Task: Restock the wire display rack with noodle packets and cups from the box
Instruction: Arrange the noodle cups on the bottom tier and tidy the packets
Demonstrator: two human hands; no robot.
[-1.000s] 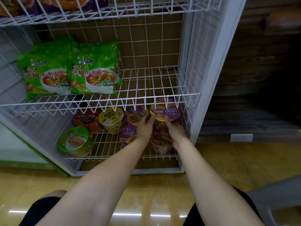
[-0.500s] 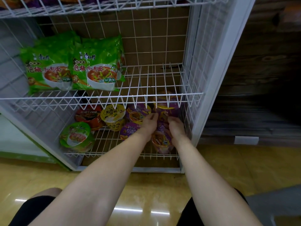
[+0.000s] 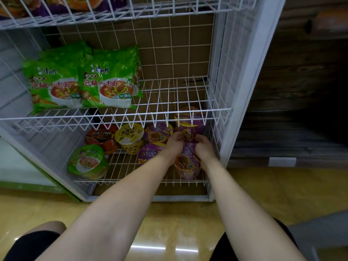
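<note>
A person crouched at a white wire display rack (image 3: 250, 102) reaches both bare arms into its bottom shelf (image 3: 131, 166). The left hand (image 3: 174, 143) and right hand (image 3: 202, 146) close from either side on a purple noodle cup (image 3: 186, 135), fingers curled round its rim; how firmly they grip cannot be told from this angle. The cup sits directly between the two sets of fingertips, its lid tilted up toward the camera and its long axis leaning back into the shelf. Just below the palms, between the wrists, a second purple cup (image 3: 186, 164) stands at the shelf's front right corner, and the held cup appears to rest against or on top of it. A further purple cup (image 3: 191, 119) lies just beyond the fingertips, behind the wires of the shelf above.

Both hands are equally near the held cup, so either could finish the placement. Judging by the layout, the coming move is to settle this cup into the right-hand stack and let go; it turns on whether the tilted cup seats squarely or slides forward.

To the left of the left hand lie two more purple cups (image 3: 158, 131), a yellow cup (image 3: 130, 137), a red cup (image 3: 100, 137) and, nearer the front, a green cup (image 3: 87, 162). Green noodle packets (image 3: 82, 81) fill the left of the shelf above. No box is in view.
</note>
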